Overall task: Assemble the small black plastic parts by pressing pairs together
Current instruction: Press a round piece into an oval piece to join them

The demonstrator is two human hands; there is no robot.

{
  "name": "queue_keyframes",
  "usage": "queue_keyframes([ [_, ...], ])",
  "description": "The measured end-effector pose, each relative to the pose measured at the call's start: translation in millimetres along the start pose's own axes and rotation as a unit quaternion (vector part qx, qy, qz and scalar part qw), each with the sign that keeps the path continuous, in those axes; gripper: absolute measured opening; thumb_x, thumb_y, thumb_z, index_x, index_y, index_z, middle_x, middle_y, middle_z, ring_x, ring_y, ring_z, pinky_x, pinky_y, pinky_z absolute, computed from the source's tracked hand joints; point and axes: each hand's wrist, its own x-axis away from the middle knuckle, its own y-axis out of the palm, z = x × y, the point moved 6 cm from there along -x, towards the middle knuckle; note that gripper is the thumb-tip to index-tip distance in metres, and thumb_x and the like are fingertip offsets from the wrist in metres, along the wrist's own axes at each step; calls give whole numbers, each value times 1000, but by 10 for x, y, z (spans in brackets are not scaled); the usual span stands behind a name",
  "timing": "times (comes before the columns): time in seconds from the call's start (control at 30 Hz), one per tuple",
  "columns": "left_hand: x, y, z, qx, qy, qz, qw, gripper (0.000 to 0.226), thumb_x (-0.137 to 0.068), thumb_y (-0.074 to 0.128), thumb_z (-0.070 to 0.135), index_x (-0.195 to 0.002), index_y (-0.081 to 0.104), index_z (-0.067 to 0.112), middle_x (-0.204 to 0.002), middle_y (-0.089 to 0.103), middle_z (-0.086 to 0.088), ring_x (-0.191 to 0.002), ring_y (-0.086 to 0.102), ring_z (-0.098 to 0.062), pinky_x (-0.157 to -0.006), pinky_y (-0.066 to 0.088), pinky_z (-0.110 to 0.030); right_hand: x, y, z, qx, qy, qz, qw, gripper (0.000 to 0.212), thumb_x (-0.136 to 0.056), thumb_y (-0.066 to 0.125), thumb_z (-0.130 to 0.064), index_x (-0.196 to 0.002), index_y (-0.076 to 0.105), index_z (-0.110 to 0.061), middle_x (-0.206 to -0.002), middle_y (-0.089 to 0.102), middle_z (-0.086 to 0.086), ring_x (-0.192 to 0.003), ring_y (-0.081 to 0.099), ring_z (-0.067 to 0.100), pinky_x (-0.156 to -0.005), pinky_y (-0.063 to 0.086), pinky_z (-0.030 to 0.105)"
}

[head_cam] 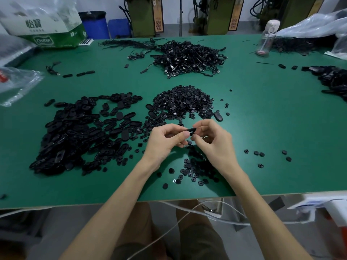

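Where both hands meet over the near middle of the green bench, I log one small black oval part, pinched at its left end by the left hand and at its right end by the right hand. The fingers of both hands are curled close round it, thumbs under. Whether a second piece sits against it I cannot tell.

Loose stock on the bench:
- oval shells, a broad black heap left of the hands.
- round discs, a mound just beyond the hands, with a thinner scatter below the wrists near the bench edge.
- cable tangle with metal plugs, farther back at centre.
- dark heap at the right edge; too blurred for me to name the items.

Containers:
- cardboard carton, far left corner, printed green and white, lined with clear plastic; contents not visible.
- clear bag, left edge, crumpled, something red inside.
- clear bottle, far right, upright with a pale cap; I cannot tell what it contains.
- large clear bag, far right corner, lying over more black pieces.
- blue bin, on the floor behind the bench, lined with a black bag; contents hidden.
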Motion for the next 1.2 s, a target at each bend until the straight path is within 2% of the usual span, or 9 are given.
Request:
queue_keyframes([
  [0.17,10,5,24,-14,7,2,1000,12,-86,81,12,-97,79,8,-79,77,-11,-72,73,-23,-71,60,-27,-12,-14,54,9,4,25,1000,29,-87,75,-7,-105,62,-25,-84,72,-8,-84,69,11,-75,54,31],
  [0.3,17,16,39,-37,16,7,999,10,-86,81,9,-96,79,8,-76,77,-8,-70,72,-22,-69,60,-26,-8,-15,48,21,0,25,999,29,-88,76,-7,-106,60,-23,-84,71,-10,-84,69,9,-73,53,26],
  [0.5,35,9,53,-99,32,24,994,13,-87,82,10,-99,79,5,-77,77,-8,-69,73,-19,-68,60,-27,6,30,-14,71,-20,8,997,27,-89,74,-5,-105,60,-20,-85,69,-9,-85,66,5,-74,45,10],
  [0.6,32,15,52,-101,30,19,994,14,-87,81,9,-100,79,4,-77,77,-6,-70,74,-17,-68,60,-25,12,22,-37,74,-23,11,997,26,-89,75,-5,-105,60,-19,-87,70,-8,-85,66,5,-76,47,12],
  [0.77,34,17,31,-79,20,16,997,13,-89,79,5,-101,78,1,-79,78,-9,-74,76,-20,-69,60,-25,17,12,-38,64,-22,18,998,27,-89,74,-7,-106,58,-20,-88,70,-9,-86,68,5,-81,53,25],
  [0.87,37,6,16,-50,5,11,999,16,-89,79,5,-104,77,0,-85,79,-12,-79,78,-25,-73,61,-27,13,16,-29,59,-21,22,998,27,-90,75,-9,-106,57,-21,-88,70,-11,-86,68,5,-78,52,20],
  [0.97,34,26,22,-45,2,-6,999,15,-89,79,7,-104,79,7,-87,80,-10,-83,78,-26,-77,62,-28,12,-15,-30,53,-24,39,998,28,-90,74,-8,-106,56,-21,-88,71,-11,-85,67,4,-72,48,13],
  [1.1,39,30,32,-49,2,-8,999,12,-90,79,9,-99,80,17,-86,80,-9,-83,78,-27,-77,61,-28,16,-17,-30,49,-28,40,998,28,-91,74,-7,-107,56,-21,-88,70,-10,-85,67,4,-71,47,12],
  [1.2,42,40,29,-50,-3,-14,999,12,-90,79,8,-99,79,16,-85,80,-10,-83,78,-26,-77,61,-27,16,-6,-24,59,-28,37,997,27,-91,74,-8,-107,56,-21,-89,70,-11,-85,66,3,-71,47,11],
])
